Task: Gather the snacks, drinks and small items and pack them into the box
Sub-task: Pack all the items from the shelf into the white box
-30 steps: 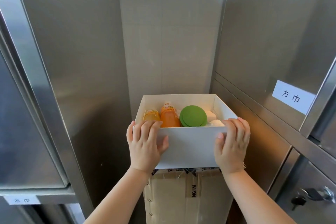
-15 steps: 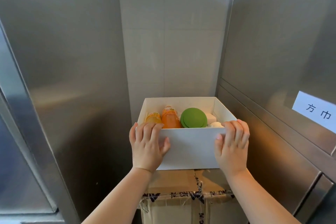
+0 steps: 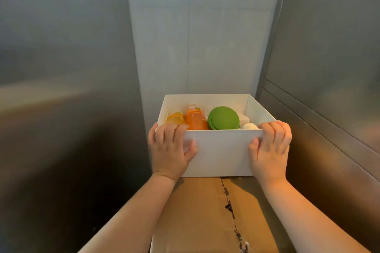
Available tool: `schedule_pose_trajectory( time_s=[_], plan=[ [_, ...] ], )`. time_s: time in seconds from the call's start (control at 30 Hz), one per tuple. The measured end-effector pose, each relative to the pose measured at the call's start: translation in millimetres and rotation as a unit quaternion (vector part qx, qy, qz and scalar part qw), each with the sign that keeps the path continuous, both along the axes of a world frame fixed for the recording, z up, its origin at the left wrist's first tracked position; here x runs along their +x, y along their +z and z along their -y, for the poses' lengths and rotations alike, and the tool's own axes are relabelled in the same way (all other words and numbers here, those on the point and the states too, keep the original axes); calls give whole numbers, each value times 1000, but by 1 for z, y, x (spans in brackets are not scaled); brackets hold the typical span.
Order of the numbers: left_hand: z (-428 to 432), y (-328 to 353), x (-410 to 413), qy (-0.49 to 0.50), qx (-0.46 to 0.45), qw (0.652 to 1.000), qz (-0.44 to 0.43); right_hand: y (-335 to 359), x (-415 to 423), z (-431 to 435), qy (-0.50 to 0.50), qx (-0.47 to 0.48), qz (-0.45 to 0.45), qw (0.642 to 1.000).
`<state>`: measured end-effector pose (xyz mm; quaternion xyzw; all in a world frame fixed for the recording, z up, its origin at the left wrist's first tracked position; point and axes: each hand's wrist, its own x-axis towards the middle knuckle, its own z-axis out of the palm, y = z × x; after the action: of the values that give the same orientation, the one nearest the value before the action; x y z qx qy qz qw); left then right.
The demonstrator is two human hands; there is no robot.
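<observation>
open white box [image 3: 220, 150], packed, upright

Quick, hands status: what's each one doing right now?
Left hand: closed on the white box, gripping its near left corner.
Right hand: closed on the same box, gripping its near right corner.

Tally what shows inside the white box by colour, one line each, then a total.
Yellow: 1, the left bottle
Orange: 1, the taller bottle
Green: 1, the round container
White: 2, the block and the fluffy wad
Total: 5 in view; the near wall of the white box may hide more.
</observation>
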<state>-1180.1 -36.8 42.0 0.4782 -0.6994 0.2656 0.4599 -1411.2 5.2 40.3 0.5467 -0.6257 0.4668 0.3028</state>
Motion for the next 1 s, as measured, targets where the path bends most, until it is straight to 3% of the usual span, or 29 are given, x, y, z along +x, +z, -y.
schedule_pose_trajectory(
  time_s=[1.0],
  plan=[
    [119,-2,-22,-12,-4,1000,-16,-1,-15,123,-1,8,16,1000]
  ],
)
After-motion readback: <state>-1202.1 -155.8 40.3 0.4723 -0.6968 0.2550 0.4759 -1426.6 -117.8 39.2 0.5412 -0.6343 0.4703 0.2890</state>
